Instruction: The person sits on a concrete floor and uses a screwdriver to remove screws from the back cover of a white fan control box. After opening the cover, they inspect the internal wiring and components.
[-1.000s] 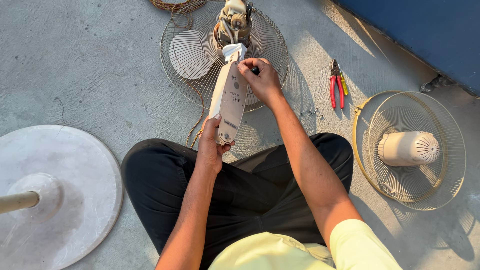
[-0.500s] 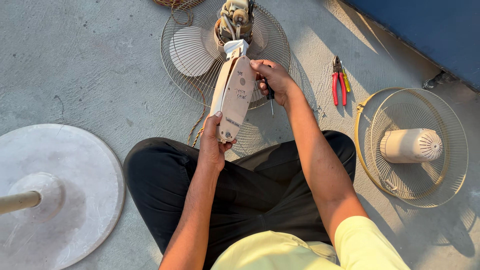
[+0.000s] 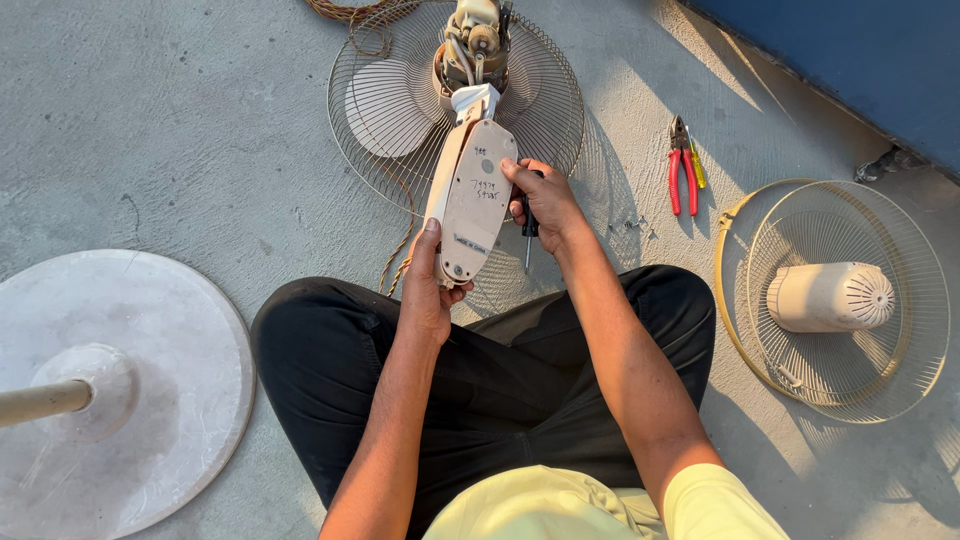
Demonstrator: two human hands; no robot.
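Your left hand (image 3: 432,290) has its grip wrapped round the lower end of the cream fan neck housing (image 3: 470,200), thumb up its left edge. Your right hand (image 3: 545,205) has slid down from the housing's top to its right edge, grip closed on a dark-handled screwdriver (image 3: 528,232), tip pointing down below the knuckles. So the tool is off the housing now. Beyond your grip: the bare motor (image 3: 475,40) on the rear guard (image 3: 400,130). Right of it: red pliers (image 3: 682,165), loose screws (image 3: 630,225).
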